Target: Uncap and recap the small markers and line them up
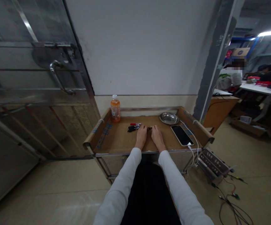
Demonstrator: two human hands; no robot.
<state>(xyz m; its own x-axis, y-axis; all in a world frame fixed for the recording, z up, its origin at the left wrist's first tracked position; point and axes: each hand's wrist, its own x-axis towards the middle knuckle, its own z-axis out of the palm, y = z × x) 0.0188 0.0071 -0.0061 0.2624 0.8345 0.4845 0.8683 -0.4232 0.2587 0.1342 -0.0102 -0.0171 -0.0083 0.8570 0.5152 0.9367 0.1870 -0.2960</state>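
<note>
Both my hands rest low over the cardboard-lined tray top (116, 143) of a small cart, side by side. My left hand (142, 136) is closed, its fingers curled down at a small cluster of black and silver pieces (132, 128), perhaps keys. A thin red piece (134, 124) lies along the top of that cluster. My right hand (157, 137) is closed too, fingertips pinched at a tiny dark item (150, 128) in the gap between the hands. What the fingers grip is mostly hidden and too small to name.
An orange drink bottle (115, 108) stands at the back left. A steel bowl (169, 118) and a phone (181, 135) with a white cable (195, 137) are on the right. A power strip (212, 165) and wires lie on the floor. People sit in the right background.
</note>
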